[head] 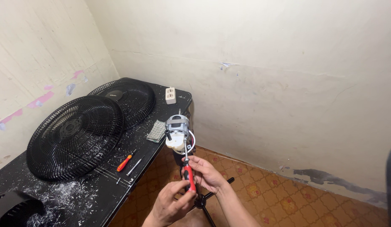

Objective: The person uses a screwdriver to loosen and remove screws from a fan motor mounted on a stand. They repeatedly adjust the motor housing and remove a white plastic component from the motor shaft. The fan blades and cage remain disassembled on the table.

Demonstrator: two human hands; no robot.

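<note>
The fan motor (178, 133) — bare metal housing with a white plastic rear section — sits atop a black stand (204, 201), just beside the black table (99, 197). A red-handled screwdriver (188, 171) points its slim steel shaft up into the motor's underside. The left hand (172, 206) wraps the ribbed handle from below, fingers curled closed around it. The right hand (207, 173) pinches the handle's upper end — thumb and fingertips pressed together on it.

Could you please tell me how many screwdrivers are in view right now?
2. One red-handled screwdriver is in the grip of both hands, its tip at the fan motor. The other, orange-handled screwdriver lies on the black table near the front fan guard.
</note>
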